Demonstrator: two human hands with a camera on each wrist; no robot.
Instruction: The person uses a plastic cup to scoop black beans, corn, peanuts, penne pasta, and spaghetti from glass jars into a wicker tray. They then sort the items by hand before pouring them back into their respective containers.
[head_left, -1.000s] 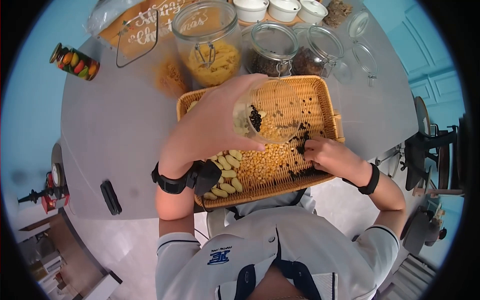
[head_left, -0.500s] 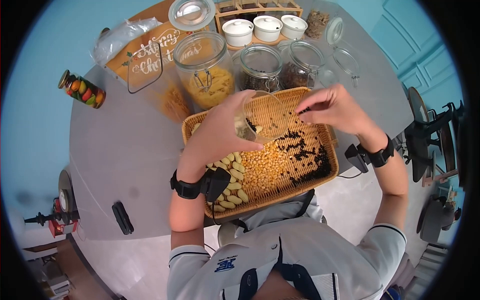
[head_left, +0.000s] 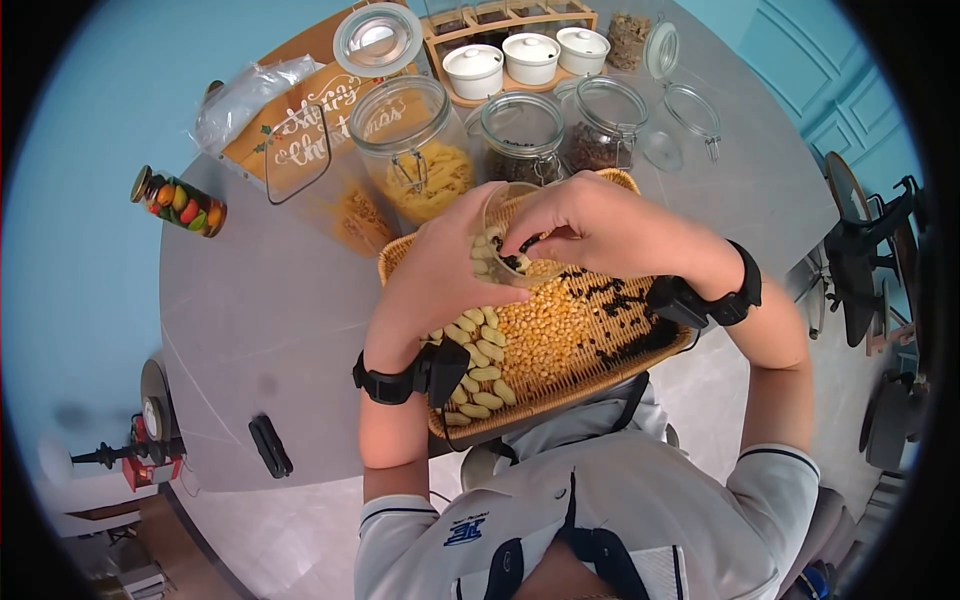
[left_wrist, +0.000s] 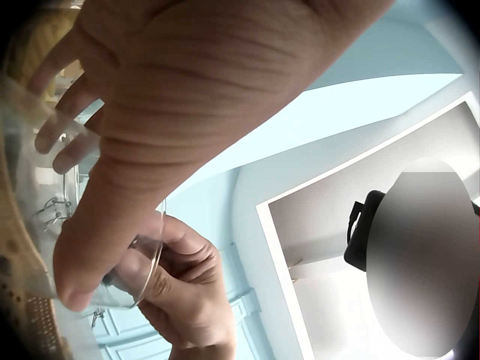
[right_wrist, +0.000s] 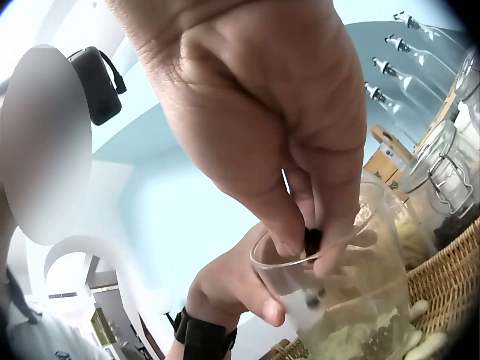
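My left hand [head_left: 432, 258] grips a clear drinking glass [right_wrist: 349, 296], tilted above the wicker basket [head_left: 545, 408]. Pale pieces and some black beans show through its wall. At the mouth of the glass, my right hand [head_left: 605, 228] pinches black beans; one dark bean [right_wrist: 312, 240] sits between its fingertips in the right wrist view, with another dark spot below it inside the glass. Within the basket lie peanuts [head_left: 487, 372] at the left, yellow corn kernels [head_left: 540, 330] in the middle and loose black beans [head_left: 640, 345] at the right.
Behind the basket stand a pasta jar [head_left: 405, 140] and two clip-top jars [head_left: 520, 135] with dark contents. White lidded pots [head_left: 530, 62] sit farther back. A jar of colourful pieces [head_left: 180, 203] and a black case [head_left: 270, 445] are on the grey table [head_left: 235, 330] at the left.
My right hand has risen from the beans at the basket's right side and crossed left to the glass mouth. The left hand keeps hold of the glass; the head view has shifted.
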